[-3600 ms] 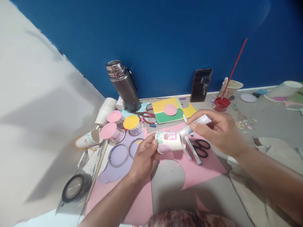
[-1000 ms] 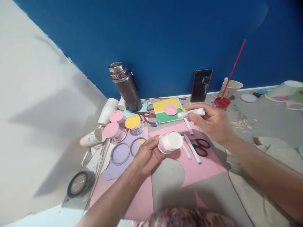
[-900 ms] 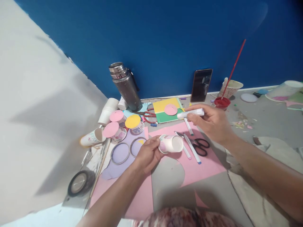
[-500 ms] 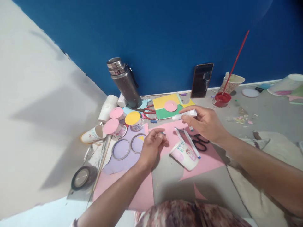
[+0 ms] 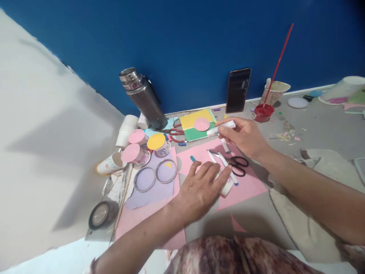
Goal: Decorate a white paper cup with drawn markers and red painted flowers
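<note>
Flask (image 5: 142, 99) left of phone (image 5: 238, 90); scissors (image 5: 238, 166) before both.

I read this as a home or classroom craft corner set up on a floor, not a bench. The work surface is bare grey floor (image 5: 322, 129) meeting a deep blue wall (image 5: 199, 45) along a pale skirting strip. Craft supplies cover the floor: pink paper sheets (image 5: 248, 186), a yellow-and-green card (image 5: 196, 127), decorated paper cups (image 5: 110, 164) at the left, tape rolls (image 5: 102, 214), black scissors (image 5: 239, 166) and a red paint pot (image 5: 264, 111) with a long brush (image 5: 278, 62). A steel flask (image 5: 141, 97) and a phone (image 5: 238, 90) lean against the far wall, which suggests an informal, personal space.
</note>
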`<state>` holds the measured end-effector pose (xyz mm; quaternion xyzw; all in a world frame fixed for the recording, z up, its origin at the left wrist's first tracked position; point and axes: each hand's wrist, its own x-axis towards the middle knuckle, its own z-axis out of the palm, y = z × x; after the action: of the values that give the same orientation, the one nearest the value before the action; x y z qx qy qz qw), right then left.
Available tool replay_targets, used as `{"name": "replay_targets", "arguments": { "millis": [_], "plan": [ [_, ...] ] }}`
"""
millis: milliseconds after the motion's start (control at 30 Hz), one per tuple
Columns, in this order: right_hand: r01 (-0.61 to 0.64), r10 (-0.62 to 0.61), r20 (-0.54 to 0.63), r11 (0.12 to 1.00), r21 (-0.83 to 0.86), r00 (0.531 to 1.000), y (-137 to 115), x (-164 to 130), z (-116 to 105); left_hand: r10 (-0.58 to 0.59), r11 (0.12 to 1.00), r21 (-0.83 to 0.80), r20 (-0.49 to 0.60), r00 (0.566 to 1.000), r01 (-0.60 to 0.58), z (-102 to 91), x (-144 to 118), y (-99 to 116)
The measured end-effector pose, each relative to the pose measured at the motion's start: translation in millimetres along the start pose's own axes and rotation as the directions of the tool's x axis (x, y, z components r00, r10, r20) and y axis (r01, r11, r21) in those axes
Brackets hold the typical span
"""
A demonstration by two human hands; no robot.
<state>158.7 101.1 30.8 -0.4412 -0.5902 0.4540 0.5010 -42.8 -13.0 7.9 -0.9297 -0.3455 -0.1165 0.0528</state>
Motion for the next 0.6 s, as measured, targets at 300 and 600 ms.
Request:
{"name": "replay_targets", "arguments": {
  "millis": [300, 600],
  "plan": [
    [-0.026, 0.026, -0.006, 0.997, 0.076, 1.0, 10.6, 5.7, -2.9, -0.446, 0.833, -0.347, 0.038, 0.894, 0.431, 6.9, -5.4, -26.2],
    [-0.131, 0.124, 0.054, 0.98, 0.147, 0.991, 10.1, 6.4, -4.2, -0.613, 0.612, -0.609, 0.038, 0.789, 0.505, -8.4, -18.9, -51.4]
  ]
}}
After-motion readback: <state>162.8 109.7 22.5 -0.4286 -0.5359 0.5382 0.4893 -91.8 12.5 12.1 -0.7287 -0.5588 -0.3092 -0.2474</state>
